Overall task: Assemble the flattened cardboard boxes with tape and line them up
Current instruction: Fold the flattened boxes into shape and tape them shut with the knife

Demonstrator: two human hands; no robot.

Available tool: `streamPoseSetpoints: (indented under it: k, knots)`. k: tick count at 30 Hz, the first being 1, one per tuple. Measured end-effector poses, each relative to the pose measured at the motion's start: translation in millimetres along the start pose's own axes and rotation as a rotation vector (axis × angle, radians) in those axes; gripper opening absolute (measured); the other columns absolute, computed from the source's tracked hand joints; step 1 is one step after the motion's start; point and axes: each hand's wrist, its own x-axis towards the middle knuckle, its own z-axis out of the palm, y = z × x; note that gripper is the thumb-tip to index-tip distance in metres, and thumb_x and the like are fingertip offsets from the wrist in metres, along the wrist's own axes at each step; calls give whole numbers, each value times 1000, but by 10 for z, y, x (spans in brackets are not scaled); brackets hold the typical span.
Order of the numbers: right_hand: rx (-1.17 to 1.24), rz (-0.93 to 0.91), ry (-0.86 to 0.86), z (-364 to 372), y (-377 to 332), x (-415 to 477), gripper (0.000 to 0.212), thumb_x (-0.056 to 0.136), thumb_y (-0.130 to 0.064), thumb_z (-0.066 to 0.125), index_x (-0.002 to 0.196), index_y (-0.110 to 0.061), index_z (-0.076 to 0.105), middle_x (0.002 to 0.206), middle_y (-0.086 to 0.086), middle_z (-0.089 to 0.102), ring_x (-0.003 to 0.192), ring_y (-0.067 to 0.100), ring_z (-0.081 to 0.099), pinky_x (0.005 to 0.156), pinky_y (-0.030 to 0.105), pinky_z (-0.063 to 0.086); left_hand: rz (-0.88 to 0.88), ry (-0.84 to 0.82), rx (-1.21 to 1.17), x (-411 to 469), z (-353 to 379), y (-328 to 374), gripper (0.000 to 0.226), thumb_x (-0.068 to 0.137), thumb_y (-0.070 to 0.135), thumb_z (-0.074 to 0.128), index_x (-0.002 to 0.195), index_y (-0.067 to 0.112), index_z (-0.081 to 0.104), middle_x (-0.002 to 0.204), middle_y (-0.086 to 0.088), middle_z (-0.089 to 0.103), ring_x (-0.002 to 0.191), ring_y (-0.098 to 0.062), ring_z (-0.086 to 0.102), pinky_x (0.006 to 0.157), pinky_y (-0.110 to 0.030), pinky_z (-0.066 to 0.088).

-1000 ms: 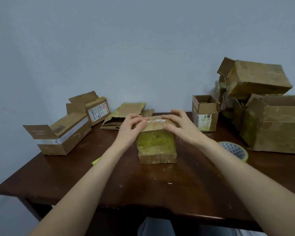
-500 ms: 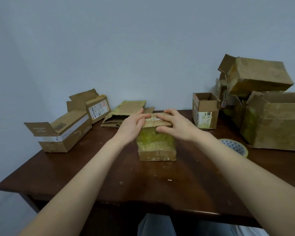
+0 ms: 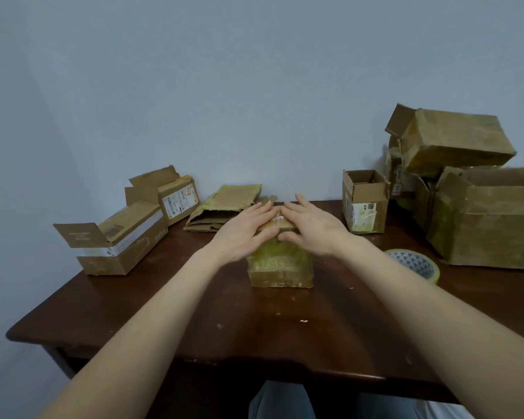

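1. The left hand (image 3: 245, 234) and right hand (image 3: 312, 228) lie flat, fingers straight, pressing down the top flaps of a box (image 3: 280, 269) at the centre of the table (image 3: 194, 322); neither grips anything.
2. The tape (image 3: 415, 263) sits untouched at 3 o'clock from the box; the seam is hidden under the hands.
3. Flat cardboard (image 3: 224, 208) at 11 o'clock likely awaits assembly. The left boxes (image 3: 118, 241) at 9 o'clock and right boxes (image 3: 493, 220) at 2 o'clock stand in no neat row, so lining up appears left to do.
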Motion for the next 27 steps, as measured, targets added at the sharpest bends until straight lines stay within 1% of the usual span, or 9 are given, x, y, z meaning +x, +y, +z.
streamPoseSetpoints:
  k: [6, 9, 12, 15, 17, 19, 23, 25, 27]
  knots:
    - [25, 42, -42, -30, -30, -27, 69, 98, -46, 43, 154, -17, 15, 162, 2, 11, 149, 19, 5, 119, 35, 11, -31, -3, 384, 11, -41, 188, 52, 102, 36, 25, 151, 20, 21, 158, 1, 19, 147, -14, 10, 120, -39, 4]
    - [66, 54, -48, -25, -11, -50, 71, 97, -38, 51, 153, -15, 16, 162, 2, 12, 149, 21, 5, 120, 35, 12, -80, 60, 312, 8, 44, 345, 52, 101, 28, 28, 151, 16, 21, 158, -4, 20, 145, -15, 18, 119, -30, 9]
    - [201, 100, -73, -96, 74, -183, 82, 89, -14, 59, 154, -12, 8, 162, 5, 6, 149, 20, 5, 119, 32, 14, -75, 73, 264, -6, 82, 334, 51, 101, 25, 30, 151, 15, 23, 158, -5, 20, 145, -16, 20, 117, -29, 11]
    - [304, 270, 51, -165, 281, -440, 79, 85, -14, 61, 152, -12, 19, 158, 9, 23, 142, 24, 28, 111, 35, 33, -81, 59, 248, -18, 54, 313, 50, 102, 25, 27, 151, 16, 23, 158, -4, 19, 145, -16, 18, 118, -31, 12]
    - [255, 415, 106, -168, 495, -641, 62, 85, -20, 62, 143, -16, 38, 141, 6, 47, 124, 24, 49, 93, 35, 47, -87, 68, 217, -29, 30, 368, 48, 102, 23, 26, 149, 16, 27, 158, -4, 22, 144, -17, 21, 118, -32, 16]
    - [187, 540, 18, -170, 674, -835, 53, 84, -32, 68, 131, -17, 50, 124, 4, 58, 108, 24, 57, 85, 35, 52, -130, 113, 171, -40, 9, 481, 45, 102, 20, 26, 145, 15, 39, 154, -5, 31, 140, -20, 32, 112, -33, 24]
    - [48, 674, -263, -56, 778, -1106, 53, 78, -43, 74, 117, -13, 54, 108, 4, 58, 100, 26, 59, 84, 40, 54, -221, 240, 144, -29, 32, 631, 41, 99, 20, 28, 125, 14, 59, 137, -5, 53, 117, -28, 52, 94, -34, 39]
    - [15, 679, -301, 17, 783, -1141, 45, 78, -45, 73, 106, -17, 52, 106, 3, 56, 102, 26, 58, 86, 38, 53, -217, 237, 124, -22, 38, 618, 42, 99, 20, 28, 129, 17, 57, 140, -3, 51, 122, -25, 50, 98, -34, 38]
    - [16, 631, -341, 53, 782, -1144, 33, 79, -37, 73, 81, -17, 46, 87, -1, 51, 90, 25, 55, 74, 34, 49, -201, 211, 97, -27, 33, 554, 42, 100, 19, 28, 136, 19, 51, 148, 1, 42, 132, -19, 42, 105, -32, 32]
